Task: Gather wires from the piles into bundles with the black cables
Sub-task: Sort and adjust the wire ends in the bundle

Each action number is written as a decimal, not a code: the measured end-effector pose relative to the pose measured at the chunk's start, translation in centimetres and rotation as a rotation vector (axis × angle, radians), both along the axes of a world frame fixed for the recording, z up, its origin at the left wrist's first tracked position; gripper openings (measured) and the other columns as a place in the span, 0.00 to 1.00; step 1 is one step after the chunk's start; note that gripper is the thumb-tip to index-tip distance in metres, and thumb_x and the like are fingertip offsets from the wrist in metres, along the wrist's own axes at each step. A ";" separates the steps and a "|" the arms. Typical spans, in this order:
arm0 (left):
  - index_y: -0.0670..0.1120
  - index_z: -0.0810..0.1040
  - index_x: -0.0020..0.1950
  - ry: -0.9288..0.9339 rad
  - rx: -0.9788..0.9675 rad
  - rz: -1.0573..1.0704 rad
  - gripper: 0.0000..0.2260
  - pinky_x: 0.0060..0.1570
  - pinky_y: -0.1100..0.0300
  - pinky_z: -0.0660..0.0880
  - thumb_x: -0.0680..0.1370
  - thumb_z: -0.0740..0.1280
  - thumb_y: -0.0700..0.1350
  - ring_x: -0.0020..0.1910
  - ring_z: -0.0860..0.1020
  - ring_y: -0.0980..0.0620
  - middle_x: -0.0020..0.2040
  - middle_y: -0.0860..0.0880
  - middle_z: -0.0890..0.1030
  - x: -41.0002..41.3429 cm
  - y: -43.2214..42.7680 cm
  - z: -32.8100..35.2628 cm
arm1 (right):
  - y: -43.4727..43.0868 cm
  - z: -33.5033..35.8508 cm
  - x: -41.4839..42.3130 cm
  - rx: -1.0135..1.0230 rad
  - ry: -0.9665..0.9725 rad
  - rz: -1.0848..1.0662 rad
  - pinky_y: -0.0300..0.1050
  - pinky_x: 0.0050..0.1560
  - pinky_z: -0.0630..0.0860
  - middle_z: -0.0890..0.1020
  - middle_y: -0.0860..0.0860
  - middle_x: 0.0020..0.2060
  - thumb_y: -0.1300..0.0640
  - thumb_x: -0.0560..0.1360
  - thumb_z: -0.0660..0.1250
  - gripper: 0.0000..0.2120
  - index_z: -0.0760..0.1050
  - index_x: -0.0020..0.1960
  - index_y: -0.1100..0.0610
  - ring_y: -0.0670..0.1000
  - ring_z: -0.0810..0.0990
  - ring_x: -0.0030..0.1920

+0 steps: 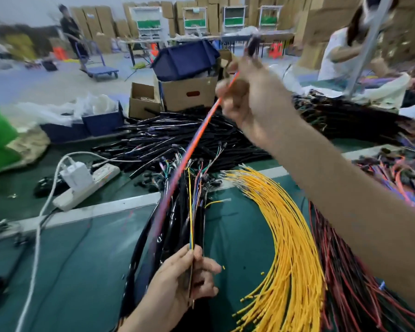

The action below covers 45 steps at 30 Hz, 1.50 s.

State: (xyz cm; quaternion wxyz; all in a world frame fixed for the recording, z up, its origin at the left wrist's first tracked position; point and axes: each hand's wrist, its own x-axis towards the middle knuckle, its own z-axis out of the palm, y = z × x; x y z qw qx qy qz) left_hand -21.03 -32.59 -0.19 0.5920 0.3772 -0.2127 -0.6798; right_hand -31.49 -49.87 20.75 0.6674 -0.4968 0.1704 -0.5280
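Head view shows my right hand [247, 97] raised, pinching an orange wire [201, 130] that slants down toward the bundle [191, 224] gripped in my left hand [185, 279]; next, I judge, lay it alongside.

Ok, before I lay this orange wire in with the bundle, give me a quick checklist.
1. Right hand holds the orange wire: ok.
2. Left hand grips the bundle: ok.
3. Orange wire lies along the bundle: not ok, it slants up and away.
4. Orange wire's lower end free of the heap: cannot tell, blurred.
5. Yellow pile lies right of the bundle for the next pick: ok.
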 end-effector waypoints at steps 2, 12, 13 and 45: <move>0.42 0.69 0.41 0.043 0.003 -0.022 0.06 0.27 0.57 0.77 0.74 0.65 0.40 0.28 0.78 0.46 0.41 0.36 0.82 0.1 0.1 0.1 | 0.1 -2.2 1.4 0.140 0.160 0.111 0.32 0.20 0.64 0.76 0.51 0.22 0.55 0.83 0.52 0.11 0.65 0.43 0.56 0.45 0.69 0.18; 0.40 0.72 0.59 0.016 -0.033 -0.057 0.14 0.27 0.62 0.73 0.75 0.59 0.41 0.25 0.75 0.51 0.36 0.43 0.80 -0.4 0.6 -0.1 | -3.5 -14.0 3.5 0.423 0.582 0.025 0.32 0.18 0.65 0.75 0.59 0.31 0.63 0.81 0.55 0.11 0.65 0.40 0.56 0.46 0.71 0.18; 0.39 0.72 0.60 0.044 -0.038 -0.042 0.15 0.25 0.63 0.69 0.75 0.59 0.40 0.22 0.69 0.54 0.33 0.44 0.77 -0.4 0.5 -0.1 | -4.3 -14.1 3.4 0.399 0.570 -0.025 0.32 0.18 0.63 0.74 0.57 0.30 0.62 0.82 0.55 0.11 0.65 0.40 0.56 0.46 0.70 0.20; 0.43 0.80 0.40 -1.069 -0.204 -0.106 0.10 0.26 0.69 0.68 0.80 0.63 0.42 0.25 0.69 0.59 0.26 0.55 0.75 4.2 -7.0 11.1 | 3.9 -13.2 -1.1 -0.939 0.795 -0.217 0.40 0.45 0.75 0.85 0.49 0.44 0.49 0.75 0.66 0.18 0.77 0.63 0.54 0.45 0.81 0.42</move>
